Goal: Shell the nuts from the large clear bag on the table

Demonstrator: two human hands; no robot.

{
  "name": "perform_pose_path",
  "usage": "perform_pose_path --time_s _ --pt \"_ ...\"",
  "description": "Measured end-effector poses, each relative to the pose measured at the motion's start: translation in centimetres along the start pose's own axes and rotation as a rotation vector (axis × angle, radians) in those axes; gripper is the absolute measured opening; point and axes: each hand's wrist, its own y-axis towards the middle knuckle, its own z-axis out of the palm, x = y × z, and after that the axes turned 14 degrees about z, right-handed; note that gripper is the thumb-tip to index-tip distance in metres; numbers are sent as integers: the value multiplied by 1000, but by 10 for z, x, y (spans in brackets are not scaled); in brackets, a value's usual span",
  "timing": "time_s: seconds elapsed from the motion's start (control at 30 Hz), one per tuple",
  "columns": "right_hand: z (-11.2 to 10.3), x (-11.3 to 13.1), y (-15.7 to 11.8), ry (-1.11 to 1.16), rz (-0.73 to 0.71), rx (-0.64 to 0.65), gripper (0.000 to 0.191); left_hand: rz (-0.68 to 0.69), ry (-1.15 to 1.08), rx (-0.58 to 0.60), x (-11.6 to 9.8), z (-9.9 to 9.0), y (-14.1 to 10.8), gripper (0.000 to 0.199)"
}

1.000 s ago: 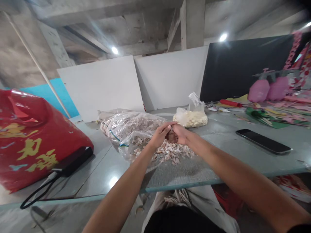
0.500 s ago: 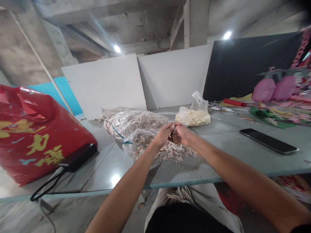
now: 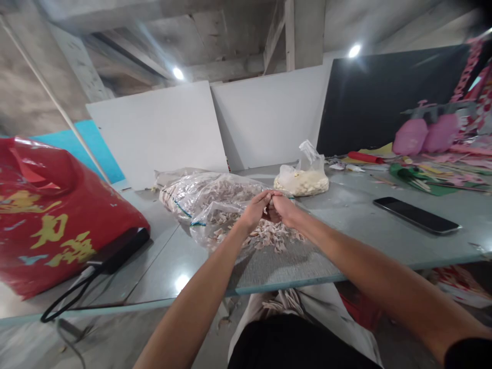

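Your left hand (image 3: 253, 211) and right hand (image 3: 285, 209) meet at the fingertips, fingers curled inward; what looks like a small pale piece (image 3: 265, 210) shows between them, but the view is too coarse to tell which hand grips it. Just below, pale scraps (image 3: 274, 237) lie heaped on the worktop (image 3: 165, 266) near its front edge, spread at the mouth of a clear plastic bag (image 3: 215, 187) holding similar-looking bits. To your left stands a red bag (image 3: 77, 205) with a black device (image 3: 123, 252) beside it; to your right lies a phone (image 3: 417, 215) (face up and dark). Beyond your hands sits a small bag of cream-coloured pieces (image 3: 302, 182), and farther right are pink bottles (image 3: 411, 137). White boards (image 3: 157, 133) and a black board (image 3: 384, 102) stand along the back, under ceiling lights (image 3: 178, 73). Compared with half a second ago, the scene sits slightly farther left in your view, while your hands stay together over the same heap.
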Motion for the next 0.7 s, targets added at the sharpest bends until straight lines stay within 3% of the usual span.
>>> perform_pose_path --time_s 0.2,0.33,0.5,0.6,0.7 --pt "-4 5 3 44 -16 -67 34 33 0 -59 3 7 3 47" --pt "-10 11 8 57 -118 -167 36 175 -34 -197 5 10 4 43" --pt "-15 13 7 -316 -425 -451 45 252 150 -267 9 8 4 32" --pt "-16 11 5 -488 -501 -451 48 255 216 -288 9 6 4 32" --pt "-14 10 4 -504 -512 -447 48 234 164 -283 7 5 4 32"
